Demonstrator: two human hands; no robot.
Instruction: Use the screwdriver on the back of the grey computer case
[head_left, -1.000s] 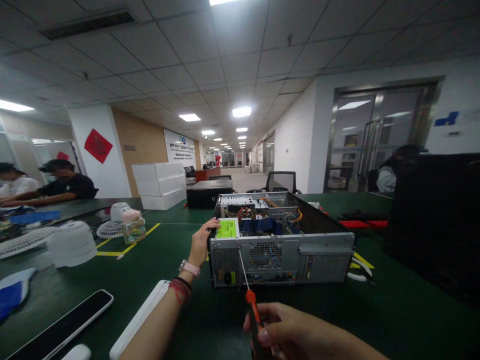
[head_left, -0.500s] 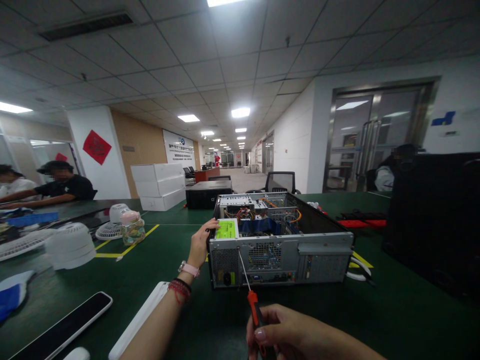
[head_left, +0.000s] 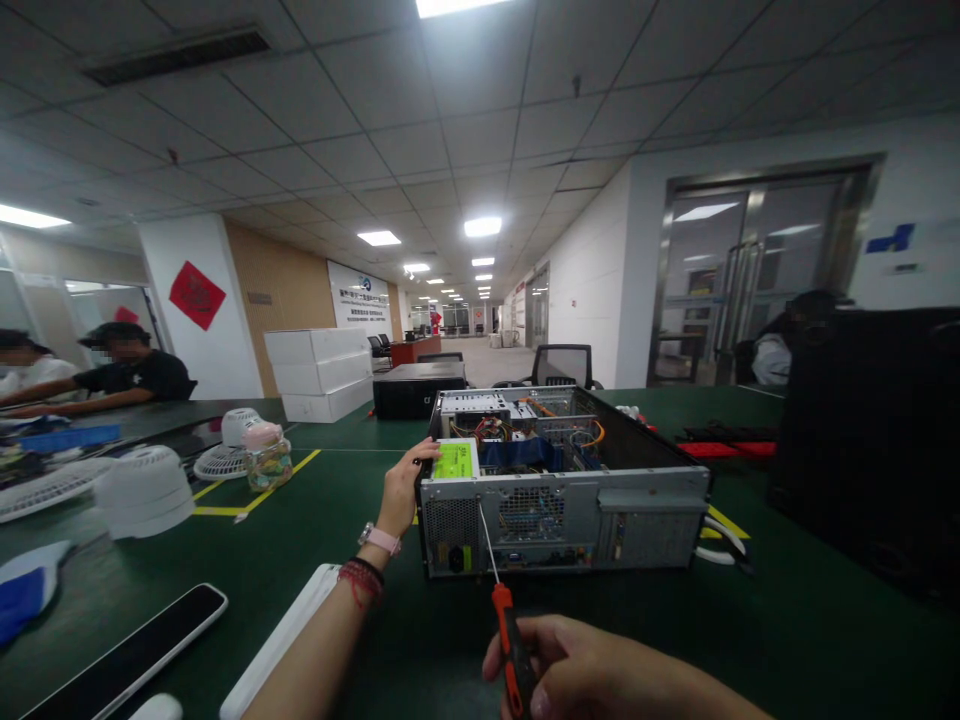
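Observation:
An open desktop computer case (head_left: 570, 490) lies on its side, its back panel facing me. My left hand (head_left: 405, 485) grips the case's left edge, fingers curled over it beside the power supply (head_left: 456, 460) with a bright green label. A screwdriver (head_left: 508, 630) with a red and black handle is in my right hand (head_left: 559, 665). Its thin shaft slants up and its tip meets the back panel, near the upper right of the power supply's mesh. The tip is too small to show whether a screw sits there. Cables and a dark blue ribbon show inside the case.
To the left stand white fan parts (head_left: 142, 490) and a jar (head_left: 267, 458). A black-topped white bar (head_left: 142, 650) lies nearer me. On the right are a black panel (head_left: 862, 440) and red-black items (head_left: 712, 445). People sit at both sides.
My right fingers and thumb have shifted around the screwdriver handle, which has swung slightly left. The tip stays against the same place on the back panel. My left hand keeps its place.

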